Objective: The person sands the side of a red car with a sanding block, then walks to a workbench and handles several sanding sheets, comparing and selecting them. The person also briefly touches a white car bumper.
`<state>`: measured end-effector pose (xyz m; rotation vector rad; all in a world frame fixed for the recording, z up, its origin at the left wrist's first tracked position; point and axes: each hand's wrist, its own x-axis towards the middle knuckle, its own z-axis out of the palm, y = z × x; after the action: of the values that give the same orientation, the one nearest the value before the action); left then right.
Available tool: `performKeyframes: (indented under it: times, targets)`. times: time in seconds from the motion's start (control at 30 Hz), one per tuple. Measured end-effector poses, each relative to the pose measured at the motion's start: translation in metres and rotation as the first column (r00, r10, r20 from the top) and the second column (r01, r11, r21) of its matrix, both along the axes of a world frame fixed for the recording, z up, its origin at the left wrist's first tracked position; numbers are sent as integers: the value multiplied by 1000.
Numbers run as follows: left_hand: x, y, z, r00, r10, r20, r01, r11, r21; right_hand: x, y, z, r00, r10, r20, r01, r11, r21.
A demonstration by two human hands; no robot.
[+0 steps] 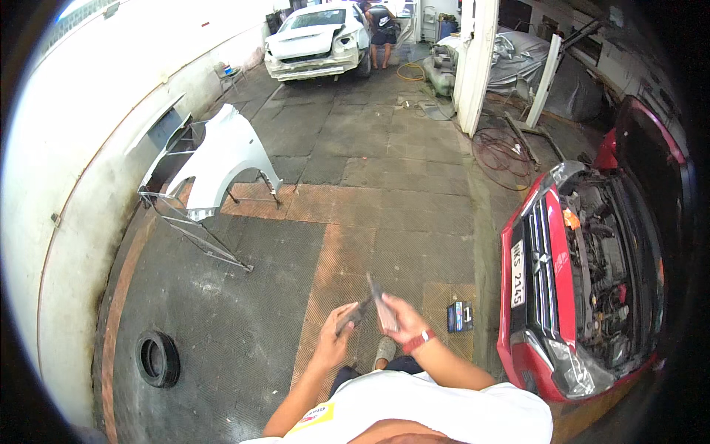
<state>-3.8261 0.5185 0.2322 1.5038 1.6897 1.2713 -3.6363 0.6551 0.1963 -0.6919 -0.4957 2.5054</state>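
My left hand (334, 337), low in the middle of the view, is closed on a dark flat piece (353, 317), too small to identify. Just right of it, my right hand (404, 322) grips a thin, grey-brown flat piece (383, 309) held up at a slant, its narrow end pointing away from me. The two pieces are close together; whether they touch I cannot tell. My shoe shows on the tiled floor below my hands.
A red car (529, 340) with raised hood stands right, near a small box (459, 317). Left are a white fender (229, 148) on a stand and a tyre (168, 359). Behind are a white car (310, 44), a bent-over person (382, 29), hoses (499, 159) and a post (473, 74).
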Motion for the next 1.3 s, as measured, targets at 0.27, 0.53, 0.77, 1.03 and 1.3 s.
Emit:
performKeyframes:
  times: [0.27, 0.53, 0.77, 1.03, 1.3]
  targets:
    - [-78, 129, -10, 905, 197, 376, -124, 970, -209, -120, 150, 42, 874, -191, 446, -390, 269, 881]
    - [-213, 251, -34, 931, 158, 328, -47, 945, -323, -252, 270, 24, 872, -163, 462, -377, 380, 845]
    - [-335, 368, -4, 348, 27, 937, 80, 995, -59, -370, 360, 44, 926, -106, 362, -323, 270, 907]
    - [-455, 425, 31, 697, 25, 717, -79, 996, 42, -462, 421, 39, 982, -119, 149, 101, 987, 122]
    - [-471, 474, 22, 899, 129, 419, -179, 980, 82, -518, 519, 59, 954, -226, 196, 111, 876, 470]
